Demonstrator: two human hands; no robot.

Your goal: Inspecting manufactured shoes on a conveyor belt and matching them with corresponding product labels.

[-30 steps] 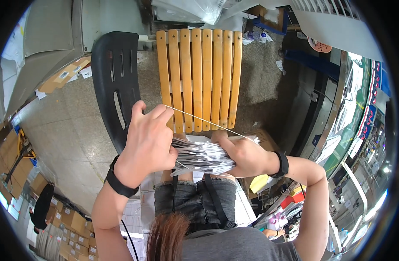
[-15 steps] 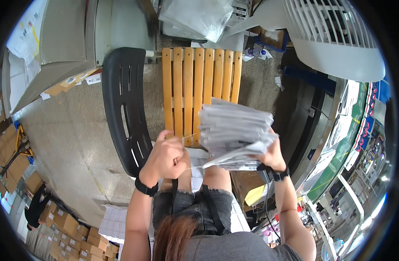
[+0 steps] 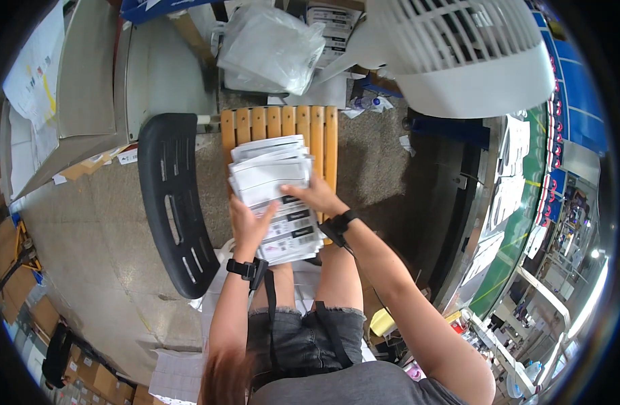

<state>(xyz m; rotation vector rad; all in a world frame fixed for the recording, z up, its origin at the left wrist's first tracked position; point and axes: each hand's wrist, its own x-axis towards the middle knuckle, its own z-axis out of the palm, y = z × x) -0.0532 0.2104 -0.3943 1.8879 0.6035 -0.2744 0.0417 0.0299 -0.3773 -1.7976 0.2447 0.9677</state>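
Note:
A thick stack of white printed papers (image 3: 269,177), with black blocks and lines of print on the nearer sheets, lies over the slatted wooden bench (image 3: 330,142) in front of my knees. Its layers are slightly uneven at the edges. My left hand (image 3: 249,219) grips the stack's left edge, thumb on the top face. From the other side my right hand (image 3: 313,196) clasps the right edge, its thumb also resting on top. The fingers under the stack are hidden. Dark bands circle both wrists.
A black slotted chair back (image 3: 175,202) stands left of the bench. Beyond it are clear plastic bags (image 3: 269,50) and a large white fan (image 3: 469,67). To the right, more paper stacks (image 3: 509,196) line a green-topped bench (image 3: 496,270). A yellow item (image 3: 382,322) sits by my right leg.
The stack has moved left and now faces up between both hands. My left hand has let go of a thin stretched band or string and gripped the stack's left edge.

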